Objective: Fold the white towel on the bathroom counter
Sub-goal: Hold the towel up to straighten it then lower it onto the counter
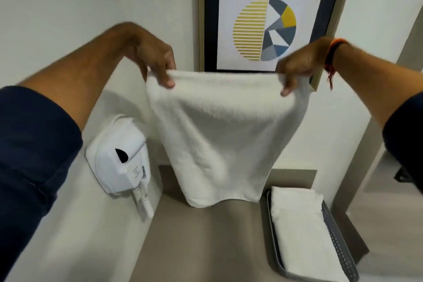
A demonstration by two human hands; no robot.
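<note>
Barely begun: white towel pinched at both top corners by left hand and right hand fingers, hanging above worktop, bottom hem touching; folds remaining.

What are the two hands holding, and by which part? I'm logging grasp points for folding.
The white towel, held up by its top edge: left hand pinches the upper left corner, right hand the upper right. Its bottom edge hangs near the counter.
</note>
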